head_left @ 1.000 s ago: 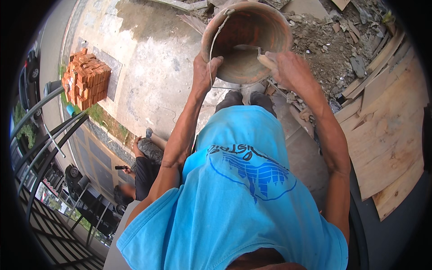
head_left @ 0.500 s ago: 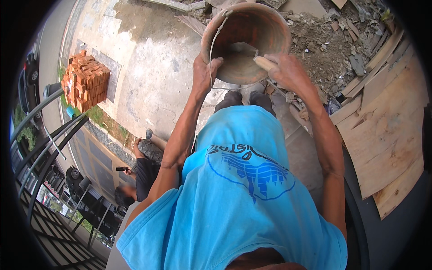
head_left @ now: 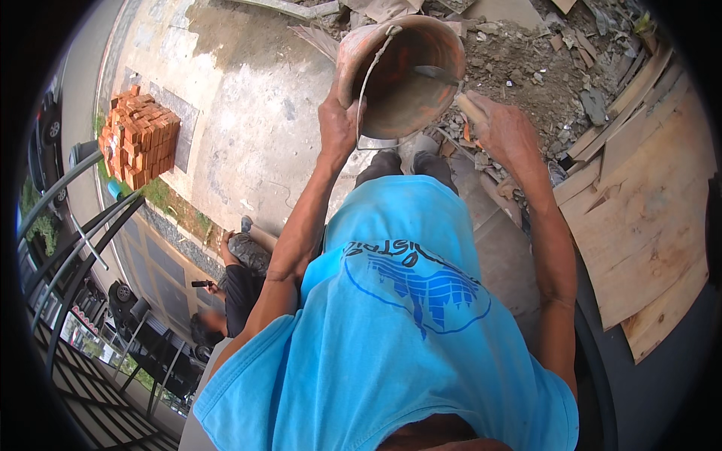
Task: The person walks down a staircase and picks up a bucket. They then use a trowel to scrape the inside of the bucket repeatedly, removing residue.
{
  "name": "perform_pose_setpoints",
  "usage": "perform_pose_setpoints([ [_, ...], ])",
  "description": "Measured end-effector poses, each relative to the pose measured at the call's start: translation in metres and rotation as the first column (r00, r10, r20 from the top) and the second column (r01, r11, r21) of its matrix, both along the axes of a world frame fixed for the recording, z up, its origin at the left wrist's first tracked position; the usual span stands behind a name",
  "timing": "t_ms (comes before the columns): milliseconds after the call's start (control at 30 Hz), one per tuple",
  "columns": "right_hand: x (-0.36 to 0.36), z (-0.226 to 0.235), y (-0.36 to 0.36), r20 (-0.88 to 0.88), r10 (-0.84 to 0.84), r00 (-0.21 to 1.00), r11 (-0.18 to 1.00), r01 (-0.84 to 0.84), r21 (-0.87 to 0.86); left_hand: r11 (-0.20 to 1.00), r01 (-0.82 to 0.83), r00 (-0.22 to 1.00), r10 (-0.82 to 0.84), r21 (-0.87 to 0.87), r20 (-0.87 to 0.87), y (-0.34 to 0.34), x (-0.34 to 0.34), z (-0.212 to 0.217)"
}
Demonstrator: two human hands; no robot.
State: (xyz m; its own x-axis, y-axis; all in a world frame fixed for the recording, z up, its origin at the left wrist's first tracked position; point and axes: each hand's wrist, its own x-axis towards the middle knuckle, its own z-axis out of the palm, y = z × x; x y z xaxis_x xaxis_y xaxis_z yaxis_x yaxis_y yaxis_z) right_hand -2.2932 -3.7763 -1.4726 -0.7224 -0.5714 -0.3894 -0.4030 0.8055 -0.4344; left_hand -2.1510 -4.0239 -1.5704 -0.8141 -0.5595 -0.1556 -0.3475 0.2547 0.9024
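My left hand (head_left: 340,116) grips the left rim of a mortar-stained bucket (head_left: 444,45), fingers partly hidden behind its wall. The bucket is tilted, its mouth toward me, with orange showing through the grey inside. A thin handle (head_left: 374,66) hangs loosely across the mouth near my left hand. My right hand (head_left: 508,134) is closed round the wooden handle of a trowel (head_left: 472,109). The trowel's metal blade (head_left: 435,74) reaches over the right rim into the bucket, against or close to the inner wall; I cannot tell whether it touches.
Rubble and soil (head_left: 519,64) lie beyond and right of the bucket. Plywood sheets (head_left: 639,218) lean at the right. A stack of red bricks (head_left: 141,139) stands on the left pavement. Another person (head_left: 244,297), holding a dark device, sits or crouches at the left by metal railings (head_left: 68,218).
The bucket has turned and shifted slightly left in my left hand. My right hand has moved right and a little down, drawing the trowel toward the bucket's right rim.
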Motion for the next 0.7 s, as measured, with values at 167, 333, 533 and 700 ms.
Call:
perform_pose_setpoints([
  [167,0.02,-0.027,0.001,0.232,-0.009,0.973,0.979,0.056,-0.197,0.993,-0.083,0.994,0.078,-0.08,-0.071,0.006,-0.007,-0.001],
  [333,0.038,-0.03,0.0,0.272,0.01,0.962,0.946,0.079,-0.314,0.995,-0.097,0.995,0.097,-0.024,-0.015,0.0,-0.003,0.005],
  [533,0.03,-0.019,-0.014,0.003,-0.051,0.999,0.995,0.05,0.09,0.99,-0.098,0.99,0.087,-0.1,-0.114,0.008,-0.012,0.003],
  [700,0.038,-0.044,-0.001,0.268,-0.039,0.963,0.933,0.132,-0.336,0.985,-0.095,0.995,0.092,-0.147,-0.026,0.0,-0.01,0.004],
])
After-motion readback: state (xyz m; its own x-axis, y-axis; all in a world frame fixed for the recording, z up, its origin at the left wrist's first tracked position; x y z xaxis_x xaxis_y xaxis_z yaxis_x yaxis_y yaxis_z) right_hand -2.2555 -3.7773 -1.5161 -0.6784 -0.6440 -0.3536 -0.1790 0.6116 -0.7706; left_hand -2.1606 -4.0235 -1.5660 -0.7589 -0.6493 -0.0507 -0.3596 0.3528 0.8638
